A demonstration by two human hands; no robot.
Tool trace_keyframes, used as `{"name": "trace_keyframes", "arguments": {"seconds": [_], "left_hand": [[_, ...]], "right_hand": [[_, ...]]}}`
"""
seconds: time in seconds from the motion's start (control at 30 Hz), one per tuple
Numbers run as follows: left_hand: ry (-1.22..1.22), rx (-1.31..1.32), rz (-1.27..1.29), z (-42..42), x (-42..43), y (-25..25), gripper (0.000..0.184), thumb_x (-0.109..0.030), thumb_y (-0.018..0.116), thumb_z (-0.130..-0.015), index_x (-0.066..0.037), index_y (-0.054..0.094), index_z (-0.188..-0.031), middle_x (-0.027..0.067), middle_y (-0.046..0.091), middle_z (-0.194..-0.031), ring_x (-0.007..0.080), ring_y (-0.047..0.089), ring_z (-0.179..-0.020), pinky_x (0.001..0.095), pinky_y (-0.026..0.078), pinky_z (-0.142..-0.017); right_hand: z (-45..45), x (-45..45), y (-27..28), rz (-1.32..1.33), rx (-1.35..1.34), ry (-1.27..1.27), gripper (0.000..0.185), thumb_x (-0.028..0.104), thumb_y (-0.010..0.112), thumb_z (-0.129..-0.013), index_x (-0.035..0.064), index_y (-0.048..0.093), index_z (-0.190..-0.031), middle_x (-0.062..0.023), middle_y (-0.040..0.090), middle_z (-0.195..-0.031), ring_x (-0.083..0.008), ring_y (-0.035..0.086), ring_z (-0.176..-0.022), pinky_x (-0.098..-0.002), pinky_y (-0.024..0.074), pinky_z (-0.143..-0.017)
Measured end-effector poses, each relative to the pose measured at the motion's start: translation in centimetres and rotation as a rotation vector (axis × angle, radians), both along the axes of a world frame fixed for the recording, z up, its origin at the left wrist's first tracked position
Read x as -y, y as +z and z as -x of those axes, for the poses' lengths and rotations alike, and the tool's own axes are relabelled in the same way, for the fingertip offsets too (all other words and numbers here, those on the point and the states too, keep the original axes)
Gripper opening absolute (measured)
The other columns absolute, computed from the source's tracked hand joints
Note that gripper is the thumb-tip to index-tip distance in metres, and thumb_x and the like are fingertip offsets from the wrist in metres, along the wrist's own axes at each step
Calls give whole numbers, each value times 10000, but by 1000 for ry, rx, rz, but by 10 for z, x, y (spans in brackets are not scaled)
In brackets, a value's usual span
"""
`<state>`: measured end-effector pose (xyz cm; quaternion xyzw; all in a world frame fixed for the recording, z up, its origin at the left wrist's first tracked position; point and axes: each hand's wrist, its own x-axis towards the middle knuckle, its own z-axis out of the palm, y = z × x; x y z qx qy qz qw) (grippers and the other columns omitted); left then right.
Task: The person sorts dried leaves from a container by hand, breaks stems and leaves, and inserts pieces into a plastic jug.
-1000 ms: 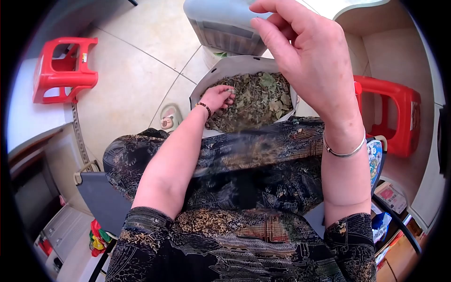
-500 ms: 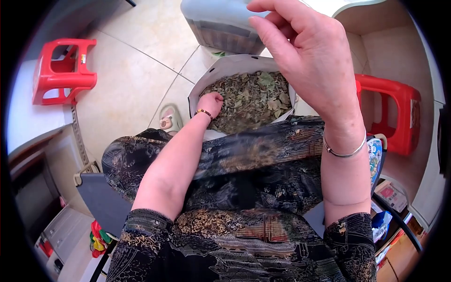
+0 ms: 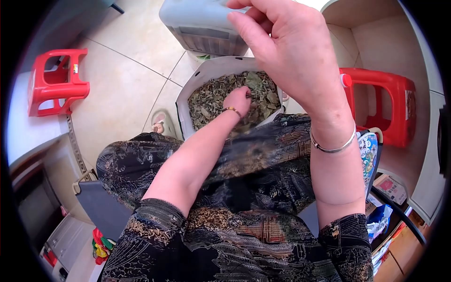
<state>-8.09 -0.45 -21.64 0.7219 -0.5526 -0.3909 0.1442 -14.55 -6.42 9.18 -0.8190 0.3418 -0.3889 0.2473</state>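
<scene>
My left hand, with a beaded bracelet at its wrist, is down among the dried leaves in a pale, open-topped bag. Its fingers are closed at the surface of the leaves, and what they pinch is too small to make out. Large and close to the camera, my right hand is raised above the bag's right side. Its thumb and index finger are apart, its other fingers curl inward, and nothing shows between them. A metal bangle circles the right wrist.
A blue-grey lidded bin stands behind the bag. Red plastic stools are at the left and right. A slipper is left of the bag. Papers lie at the lower right, beside a curved cabinet.
My left hand has moved right through the leaves, from the bag's left side towards its middle. The view has shifted; my right hand keeps its pose.
</scene>
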Motion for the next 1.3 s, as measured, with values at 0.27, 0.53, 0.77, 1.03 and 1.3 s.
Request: {"name": "trace_keyframes", "arguments": {"seconds": [0.27, 0.53, 0.77, 1.03, 1.3], "left_hand": [[355, -662, -166, -61, -14, -10, 331, -57, 666, -777, -55, 592, -1100, 32, 638, -829, 91, 586, -704, 227, 467, -597], [448, -940, -336, -74, -19, 16, 327, -88, 538, -910, -25, 478, -1225, 71, 647, -1023, 82, 602, -774, 190, 469, -616], [522, -1175, -413, -81, -26, 37, 361, -110, 412, -957, -43, 393, -1312, 123, 600, -1155, 192, 657, -886, 212, 490, -585], [387, -732, -365, -90, -33, 32, 247, -221, 435, -969, -24, 496, -1105, 75, 634, -1103, 95, 612, -573, 171, 342, -397], [545, -1178, -449, -99, -28, 38, 274, -255, 447, -963, -53, 565, -1106, 43, 634, -894, 70, 514, -527, 179, 341, -387]], "right_hand": [[1, -2, 4, 53, -18, -14, 139, 97, 575, -825, -9, 605, -910, -221, 611, -731, -374, 618, -700, -404, 496, -625], [-5, 8, 0, 5, -58, -28, 147, 125, 552, -832, -10, 600, -867, -220, 605, -724, -385, 608, -722, -422, 488, -650], [-3, 11, -25, 142, -240, -111, 181, 196, 591, -816, 40, 667, -866, -155, 651, -750, -327, 637, -724, -407, 513, -682], [-3, 16, -31, 87, -268, -94, 178, 195, 582, -827, 49, 665, -888, -149, 656, -774, -315, 641, -744, -402, 514, -699], [-2, 14, -32, -69, -403, -34, 191, 206, 578, -831, 57, 672, -905, -145, 656, -766, -305, 646, -749, -403, 514, -711]]}}
